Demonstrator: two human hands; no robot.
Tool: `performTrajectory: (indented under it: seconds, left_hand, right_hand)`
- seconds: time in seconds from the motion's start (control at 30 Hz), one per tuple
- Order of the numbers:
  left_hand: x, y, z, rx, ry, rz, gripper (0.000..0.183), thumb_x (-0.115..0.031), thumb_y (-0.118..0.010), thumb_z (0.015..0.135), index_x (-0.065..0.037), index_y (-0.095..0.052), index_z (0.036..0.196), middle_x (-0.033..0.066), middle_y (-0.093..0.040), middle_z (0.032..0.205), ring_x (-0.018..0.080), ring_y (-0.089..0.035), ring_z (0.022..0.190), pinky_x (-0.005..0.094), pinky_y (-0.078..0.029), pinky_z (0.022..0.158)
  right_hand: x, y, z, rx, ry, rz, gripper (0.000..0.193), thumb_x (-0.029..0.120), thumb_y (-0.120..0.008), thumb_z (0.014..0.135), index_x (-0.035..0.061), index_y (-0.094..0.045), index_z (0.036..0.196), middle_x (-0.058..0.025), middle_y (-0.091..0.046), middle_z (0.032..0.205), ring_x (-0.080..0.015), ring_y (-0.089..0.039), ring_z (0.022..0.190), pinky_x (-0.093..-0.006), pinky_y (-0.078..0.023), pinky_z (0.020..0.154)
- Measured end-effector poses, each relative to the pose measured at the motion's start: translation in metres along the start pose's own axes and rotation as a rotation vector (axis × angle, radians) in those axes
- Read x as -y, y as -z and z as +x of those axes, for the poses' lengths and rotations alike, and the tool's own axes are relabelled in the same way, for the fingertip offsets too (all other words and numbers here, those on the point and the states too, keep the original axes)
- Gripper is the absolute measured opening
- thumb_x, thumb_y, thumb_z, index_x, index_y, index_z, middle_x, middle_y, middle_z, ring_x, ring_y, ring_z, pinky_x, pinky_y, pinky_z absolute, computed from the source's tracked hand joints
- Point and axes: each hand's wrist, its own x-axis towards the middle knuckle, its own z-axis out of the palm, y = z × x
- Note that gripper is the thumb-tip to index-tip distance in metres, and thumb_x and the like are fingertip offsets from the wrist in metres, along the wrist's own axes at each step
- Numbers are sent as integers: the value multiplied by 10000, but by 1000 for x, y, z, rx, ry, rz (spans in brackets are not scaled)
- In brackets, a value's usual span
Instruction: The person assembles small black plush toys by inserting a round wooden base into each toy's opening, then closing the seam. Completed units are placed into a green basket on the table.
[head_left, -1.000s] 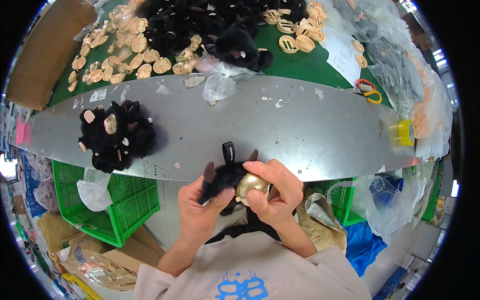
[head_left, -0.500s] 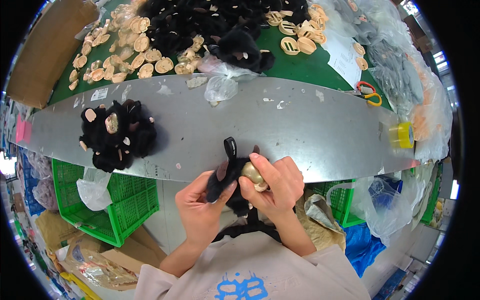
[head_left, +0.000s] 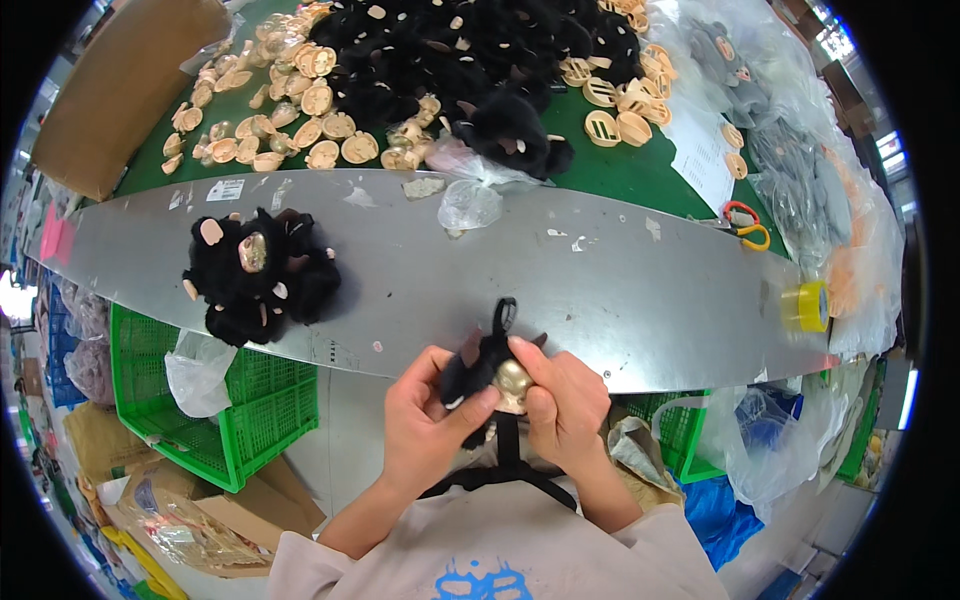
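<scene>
At the table's near edge, my left hand (head_left: pixel 424 428) pinches a small black plush toy (head_left: pixel 463 380) with brown ears and a black strap loop on top. A shiny gold dome-shaped plastic piece (head_left: pixel 512 378) with a peach lower rim sits at the front of the plush. My right hand (head_left: pixel 570 405) is closed on the plush and the dome's right side, with its fingers by the dome's top and edge. The dome's back is hidden, so I cannot tell how far it is seated in the fabric. Left of my hands lies a pile of black plush pieces (head_left: pixel 300 280).
Across the back, on green cloth, are a large heap of black plush (head_left: pixel 400 60) and many peach plastic shells (head_left: pixel 360 147). Red and yellow scissors (head_left: pixel 752 236) and yellow tape (head_left: pixel 806 307) lie at the right. A green crate (head_left: pixel 245 430) stands below the table, left.
The view has shifted, so the table appears lower. My right fingers have moved around the gold dome, which now shows more of its front. Both hands keep hold of the plush toy.
</scene>
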Motion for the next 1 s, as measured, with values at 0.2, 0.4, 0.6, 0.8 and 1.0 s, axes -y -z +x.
performTrajectory:
  seconds: [0.2, 0.4, 0.6, 0.8, 1.0]
  left_hand:
    - [-8, 6, -6, 137, 41, 40, 255, -55, -756, 877, -14, -583, 1060, -25, -579, 917, 21, -525, 822, 181, -447, 705]
    - [-15, 11, -12, 280, -26, -41, 280, -23, -737, 881, -9, -576, 1110, -18, -585, 1007, 39, -532, 900, 208, -449, 802]
    - [-21, 16, -14, 386, -90, 41, 244, 3, -688, 906, -5, -568, 1118, 9, -564, 1055, 75, -527, 951, 226, -436, 848]
    - [-27, 22, -10, 408, -92, 45, 212, 45, -651, 879, 30, -580, 1079, 70, -562, 1105, 119, -523, 965, 248, -421, 847]
    - [-30, 26, -14, 452, -138, 71, 225, -24, -633, 909, 28, -576, 1120, 97, -556, 1144, 142, -520, 994, 280, -415, 876]
  right_hand:
    - [5, 18, -13, 49, -349, 422, 458, 285, -764, 849, -39, -667, 1157, 5, -557, 646, -87, -450, 514, -274, -371, 516]
    - [-15, 30, -10, 399, -654, 1053, 801, 495, -864, 701, -39, -585, 1230, -107, -501, 1219, -203, -504, 1138, -348, -422, 961]
    - [-13, 27, -20, 588, -906, 1394, 834, 453, -886, 699, -64, -569, 1271, -103, -538, 1286, -192, -537, 1161, -330, -421, 1000]
    - [-6, 18, -27, 481, -1017, 1545, 849, 200, -941, 635, -29, -519, 1335, -82, -503, 1342, -203, -521, 1223, -347, -424, 1037]
    - [-1, 22, -6, 613, -756, 1406, 682, 136, -922, 633, -36, -611, 1216, -58, -496, 1223, -172, -532, 1111, -303, -426, 949]
